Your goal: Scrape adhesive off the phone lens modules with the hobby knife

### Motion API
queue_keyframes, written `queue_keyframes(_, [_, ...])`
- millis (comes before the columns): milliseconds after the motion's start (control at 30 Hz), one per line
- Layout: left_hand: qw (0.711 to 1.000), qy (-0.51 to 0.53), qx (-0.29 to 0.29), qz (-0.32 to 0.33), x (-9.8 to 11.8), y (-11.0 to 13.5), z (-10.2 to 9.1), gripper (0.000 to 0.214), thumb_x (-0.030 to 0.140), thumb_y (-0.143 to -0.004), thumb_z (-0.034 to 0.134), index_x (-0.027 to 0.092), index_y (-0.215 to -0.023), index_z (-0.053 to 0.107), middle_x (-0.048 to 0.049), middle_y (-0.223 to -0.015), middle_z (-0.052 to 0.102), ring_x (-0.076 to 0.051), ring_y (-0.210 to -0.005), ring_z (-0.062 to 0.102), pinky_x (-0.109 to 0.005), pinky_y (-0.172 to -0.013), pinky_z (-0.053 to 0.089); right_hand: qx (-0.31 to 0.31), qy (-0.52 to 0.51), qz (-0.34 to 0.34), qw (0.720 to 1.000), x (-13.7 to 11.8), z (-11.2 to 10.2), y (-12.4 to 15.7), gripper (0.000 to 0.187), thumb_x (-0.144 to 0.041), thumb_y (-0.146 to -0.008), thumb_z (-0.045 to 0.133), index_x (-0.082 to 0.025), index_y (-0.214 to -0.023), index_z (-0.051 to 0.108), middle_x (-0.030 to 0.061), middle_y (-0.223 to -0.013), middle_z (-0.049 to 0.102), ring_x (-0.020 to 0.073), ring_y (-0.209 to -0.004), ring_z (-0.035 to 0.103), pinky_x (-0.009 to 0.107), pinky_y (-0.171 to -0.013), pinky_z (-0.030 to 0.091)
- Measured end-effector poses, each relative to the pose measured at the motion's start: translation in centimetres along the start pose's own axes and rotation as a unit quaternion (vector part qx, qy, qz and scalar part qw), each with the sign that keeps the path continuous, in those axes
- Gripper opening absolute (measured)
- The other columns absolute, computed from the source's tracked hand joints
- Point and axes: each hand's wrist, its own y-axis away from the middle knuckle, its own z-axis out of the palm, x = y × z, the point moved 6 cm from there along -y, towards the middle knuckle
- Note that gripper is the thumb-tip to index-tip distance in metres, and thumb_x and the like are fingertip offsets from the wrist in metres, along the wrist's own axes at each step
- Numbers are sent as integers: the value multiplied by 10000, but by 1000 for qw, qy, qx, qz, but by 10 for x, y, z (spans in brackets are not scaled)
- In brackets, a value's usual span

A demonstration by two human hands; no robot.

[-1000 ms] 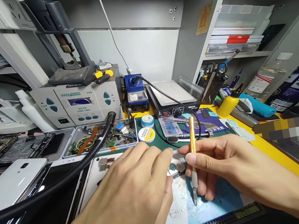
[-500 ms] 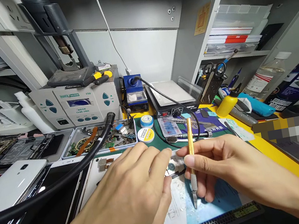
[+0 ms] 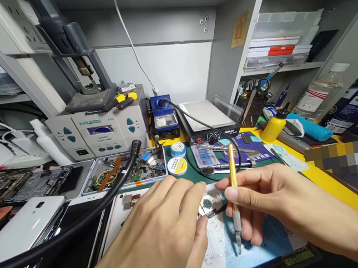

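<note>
My right hand [image 3: 274,202] is closed around a gold-handled craft knife [image 3: 232,184], held like a pen with its blade pointing down at the work mat [image 3: 270,240]. My left hand [image 3: 157,244] lies palm down over the mat, thumb and fingertips pinching a small metal phone part [image 3: 208,204] with a round opening. The knife stands just right of that part, the blade tip close above the mat.
A hot-air rework station [image 3: 102,129] stands at the back left, its black hose [image 3: 76,221] crossing white phones [image 3: 25,225]. A tray of small parts [image 3: 126,171], solder paste tins [image 3: 177,165], a heating plate [image 3: 205,117], a yellow bottle [image 3: 274,126] and tweezers [image 3: 229,166] lie behind the hands.
The view has tilted a little; both hands have stayed almost in place. The knife sits slightly lower and to the right, and the metal part has turned a little between my left fingers.
</note>
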Motion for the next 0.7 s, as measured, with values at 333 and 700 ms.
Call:
queue_keyframes(333, [987,-18,120,102,31,-1,-11,113,173,-895,621,183,-994,674,-28,-877,653,-225,-857,547,-432,-760,419,27,-87,-40,995,-1,-7,-1,394,-516,-917,734,-148,-802,652,48,-637,734,122,-517,656,214,-545,532])
queue_keyframes(700, [946,-148,250,145,47,5,0,153,52,-877,633,199,-840,655,58,-681,669,-157,-731,562,-417,-821,379,28,-158,-13,987,1,-3,2,392,-482,-925,738,-136,-760,654,59,-610,728,84,-471,632,152,-509,520])
